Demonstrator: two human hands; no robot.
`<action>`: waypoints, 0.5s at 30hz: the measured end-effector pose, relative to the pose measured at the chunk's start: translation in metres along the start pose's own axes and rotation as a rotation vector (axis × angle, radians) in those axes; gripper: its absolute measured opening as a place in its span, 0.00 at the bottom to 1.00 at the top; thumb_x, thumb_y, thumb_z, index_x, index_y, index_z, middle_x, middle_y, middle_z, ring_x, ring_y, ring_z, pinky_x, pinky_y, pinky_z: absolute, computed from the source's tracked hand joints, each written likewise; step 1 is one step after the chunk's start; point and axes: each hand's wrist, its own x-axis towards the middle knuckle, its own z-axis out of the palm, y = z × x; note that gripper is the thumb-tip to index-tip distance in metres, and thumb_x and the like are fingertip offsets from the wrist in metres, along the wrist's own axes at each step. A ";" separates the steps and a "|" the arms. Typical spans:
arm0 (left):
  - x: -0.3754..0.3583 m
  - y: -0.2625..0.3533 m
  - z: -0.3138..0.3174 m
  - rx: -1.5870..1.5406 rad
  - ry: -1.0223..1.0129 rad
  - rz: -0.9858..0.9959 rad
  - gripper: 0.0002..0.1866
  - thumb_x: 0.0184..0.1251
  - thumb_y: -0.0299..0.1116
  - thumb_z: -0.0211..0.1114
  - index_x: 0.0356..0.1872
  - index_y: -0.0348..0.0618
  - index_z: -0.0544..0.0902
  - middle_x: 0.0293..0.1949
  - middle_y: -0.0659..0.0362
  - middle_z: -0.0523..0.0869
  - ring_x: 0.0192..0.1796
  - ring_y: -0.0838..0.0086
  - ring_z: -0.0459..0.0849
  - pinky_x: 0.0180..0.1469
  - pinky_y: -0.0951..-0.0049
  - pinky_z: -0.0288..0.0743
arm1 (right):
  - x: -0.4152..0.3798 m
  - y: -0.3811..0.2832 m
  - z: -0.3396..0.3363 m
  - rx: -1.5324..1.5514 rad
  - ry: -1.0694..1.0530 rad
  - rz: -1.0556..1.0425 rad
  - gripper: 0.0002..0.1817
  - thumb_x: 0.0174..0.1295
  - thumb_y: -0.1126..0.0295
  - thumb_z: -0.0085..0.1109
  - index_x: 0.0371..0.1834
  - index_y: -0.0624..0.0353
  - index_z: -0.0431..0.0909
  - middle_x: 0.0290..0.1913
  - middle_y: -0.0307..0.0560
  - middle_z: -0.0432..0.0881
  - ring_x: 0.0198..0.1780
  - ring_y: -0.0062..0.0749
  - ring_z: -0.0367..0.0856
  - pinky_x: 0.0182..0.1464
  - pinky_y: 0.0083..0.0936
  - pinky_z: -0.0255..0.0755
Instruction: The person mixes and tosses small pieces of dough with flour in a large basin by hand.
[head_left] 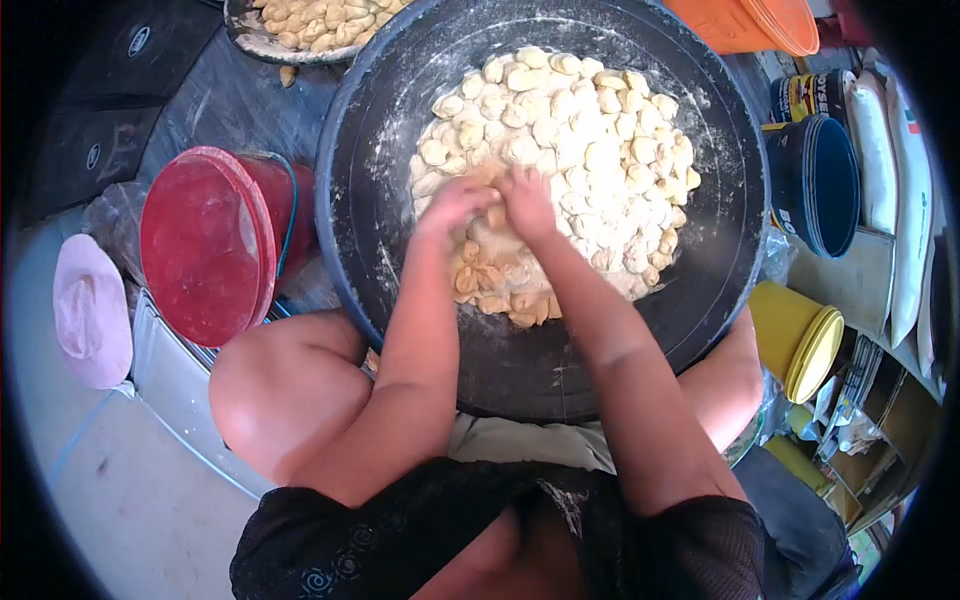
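Left hand [460,204]: fingers bent down onto the lumps; blur hides whether it grasps one.
Right hand [528,203]: just beside the left, fingertips lowered to the same spot; grip, likewise, cannot be told.
Pale lumps [570,130]: heaped and powder-dusted across the middle of the black basin [335,215], upper centre of the frame.
Browner lumps [467,279]: below the hands, at the heap's lower left edge, with less powder on them.
Step in hand: seemingly handling or parting lumps at that edge.
Next move: calls for a light touch, as the lumps lie close together.
Around: red bucket [205,245] left, yellow bucket [790,335] right, second basin [262,46] of lumps at top left.
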 end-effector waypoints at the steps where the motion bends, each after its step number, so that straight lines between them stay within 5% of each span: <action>1: 0.007 0.008 -0.011 -0.050 -0.053 -0.143 0.15 0.57 0.37 0.71 0.42 0.40 0.83 0.60 0.46 0.74 0.64 0.61 0.71 0.65 0.65 0.64 | -0.018 0.011 0.038 0.013 -0.029 -0.071 0.18 0.55 0.66 0.60 0.51 0.49 0.77 0.51 0.50 0.73 0.54 0.47 0.72 0.51 0.42 0.71; 2: 0.005 0.021 -0.015 -0.010 0.125 -0.075 0.19 0.56 0.36 0.71 0.48 0.39 0.81 0.62 0.46 0.72 0.66 0.60 0.68 0.67 0.65 0.62 | -0.039 0.005 0.039 0.415 -0.141 -0.070 0.23 0.51 0.58 0.67 0.52 0.50 0.79 0.50 0.52 0.77 0.52 0.49 0.75 0.53 0.42 0.72; 5: 0.013 0.023 -0.019 0.452 0.703 0.349 0.29 0.55 0.35 0.71 0.59 0.39 0.76 0.65 0.44 0.70 0.68 0.57 0.66 0.69 0.65 0.60 | -0.046 -0.008 -0.013 0.854 -0.550 -0.071 0.29 0.48 0.56 0.74 0.52 0.57 0.79 0.49 0.57 0.81 0.52 0.50 0.79 0.57 0.42 0.71; 8: 0.009 0.025 0.001 0.546 0.557 0.070 0.38 0.51 0.38 0.74 0.66 0.43 0.71 0.67 0.45 0.67 0.69 0.51 0.64 0.70 0.60 0.59 | 0.003 -0.001 -0.057 0.710 -0.612 0.267 0.31 0.48 0.52 0.76 0.51 0.59 0.79 0.40 0.53 0.84 0.41 0.38 0.83 0.46 0.34 0.76; 9: 0.005 0.031 0.006 0.630 0.498 -0.028 0.39 0.50 0.38 0.75 0.66 0.44 0.70 0.67 0.45 0.67 0.69 0.51 0.64 0.70 0.59 0.59 | 0.013 0.015 -0.039 0.788 -0.405 0.317 0.31 0.49 0.57 0.76 0.53 0.60 0.77 0.41 0.50 0.84 0.38 0.35 0.82 0.42 0.29 0.76; 10: 0.008 0.027 0.002 0.532 0.529 0.085 0.34 0.47 0.36 0.75 0.60 0.43 0.76 0.60 0.47 0.76 0.61 0.58 0.75 0.61 0.63 0.69 | 0.025 0.019 -0.058 0.743 -0.258 0.274 0.29 0.50 0.65 0.75 0.56 0.60 0.75 0.43 0.50 0.83 0.42 0.32 0.81 0.45 0.27 0.75; 11: 0.012 0.025 -0.004 0.470 0.358 0.044 0.31 0.47 0.36 0.75 0.56 0.42 0.78 0.55 0.47 0.79 0.56 0.59 0.78 0.58 0.64 0.71 | 0.031 0.033 -0.053 0.684 -0.325 0.186 0.30 0.50 0.72 0.72 0.59 0.60 0.72 0.47 0.50 0.82 0.47 0.32 0.80 0.49 0.27 0.73; 13: 0.017 0.025 -0.015 0.337 0.015 -0.037 0.26 0.47 0.36 0.74 0.50 0.41 0.82 0.44 0.48 0.84 0.47 0.61 0.83 0.50 0.66 0.74 | 0.042 0.043 -0.071 1.235 -0.783 0.138 0.28 0.52 0.74 0.67 0.59 0.60 0.72 0.51 0.49 0.80 0.50 0.33 0.78 0.54 0.27 0.71; 14: 0.015 0.024 -0.017 0.213 -0.077 0.011 0.17 0.45 0.32 0.73 0.40 0.40 0.84 0.33 0.50 0.86 0.40 0.65 0.84 0.46 0.67 0.74 | 0.045 0.047 -0.076 1.218 -0.646 0.204 0.28 0.53 0.72 0.67 0.60 0.59 0.72 0.54 0.50 0.79 0.53 0.35 0.77 0.57 0.29 0.70; 15: 0.017 0.026 -0.018 0.243 -0.065 0.004 0.18 0.45 0.32 0.73 0.40 0.40 0.84 0.33 0.50 0.87 0.40 0.65 0.84 0.46 0.67 0.74 | 0.046 0.052 -0.080 1.196 -0.511 0.270 0.28 0.53 0.71 0.66 0.60 0.58 0.73 0.57 0.50 0.78 0.55 0.38 0.77 0.59 0.31 0.69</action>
